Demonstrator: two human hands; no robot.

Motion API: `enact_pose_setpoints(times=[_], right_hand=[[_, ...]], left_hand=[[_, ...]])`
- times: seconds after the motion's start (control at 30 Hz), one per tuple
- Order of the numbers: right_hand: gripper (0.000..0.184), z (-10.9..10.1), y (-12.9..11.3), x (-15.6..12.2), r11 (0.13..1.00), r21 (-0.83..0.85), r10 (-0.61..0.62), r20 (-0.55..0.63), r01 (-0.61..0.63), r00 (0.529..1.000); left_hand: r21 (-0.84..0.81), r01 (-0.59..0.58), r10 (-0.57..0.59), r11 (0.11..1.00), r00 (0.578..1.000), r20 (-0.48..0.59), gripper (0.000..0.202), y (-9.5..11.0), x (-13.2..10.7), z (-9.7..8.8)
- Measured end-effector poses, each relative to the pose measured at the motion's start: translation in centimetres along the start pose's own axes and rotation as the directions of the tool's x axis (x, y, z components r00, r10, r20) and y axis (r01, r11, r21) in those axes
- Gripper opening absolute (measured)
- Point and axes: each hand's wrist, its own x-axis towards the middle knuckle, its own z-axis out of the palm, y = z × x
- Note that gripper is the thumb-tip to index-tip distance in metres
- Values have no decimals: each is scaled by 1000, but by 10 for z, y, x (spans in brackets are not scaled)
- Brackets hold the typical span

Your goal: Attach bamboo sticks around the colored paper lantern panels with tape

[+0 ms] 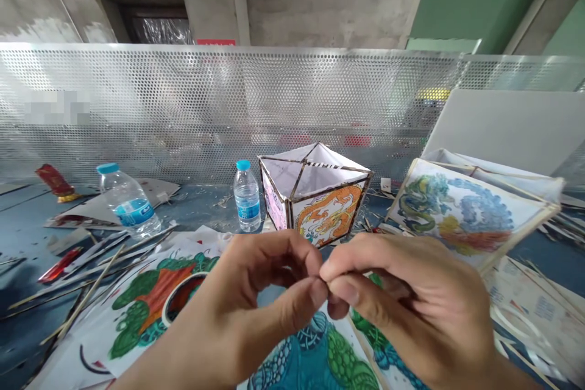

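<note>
My left hand (pixel 260 298) and my right hand (pixel 406 298) meet fingertip to fingertip in front of me. Both are closed in a pinch, thumb against forefinger. Whatever lies between the fingertips is tiny and mostly covered, so I cannot make it out. Beneath my hands lie painted sheets: a teal and green drawing (pixel 306 356) and, to the left, a green and orange drawing (pixel 159 295). Just beyond my fingertips stands a paper lantern (pixel 329 216) with dark-edged sticks and an orange dragon on its side.
A second lantern (pixel 457 210) with a blue-green dragon leans at the right. Two water bottles, a large one (pixel 132 207) and a small one (pixel 247 201), stand left of centre. Thin sticks (pixel 86 298) and a red tool (pixel 59 265) lie at left. A perforated metal screen (pixel 205 109) runs behind.
</note>
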Motion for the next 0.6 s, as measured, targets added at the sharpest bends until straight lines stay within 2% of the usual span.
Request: enact_pose_setpoints(times=[0.07,0.17,0.37,0.47,0.6], right_hand=[[7,0,0,-1,1000,16,3,-4,-3,1000],[6,0,1,-1,999,41,30,-5,-30,1000],[9,-1,5,-3,994,80,73,-46,-69,996],[11,-1,8,-4,995,54,81,-35,-79,996],[10,-3,10,-4,997,44,65,13,-66,998]], left_hand=[[-92,40,-39,995,999,11,22,-4,0,3],[-111,20,-25,994,999,-42,19,-6,1,7],[-294,118,-91,949,990,106,19,-1,7,0],[-292,168,-131,942,981,142,17,-1,9,-5],[-263,170,-133,950,979,154,19,-6,8,-6]])
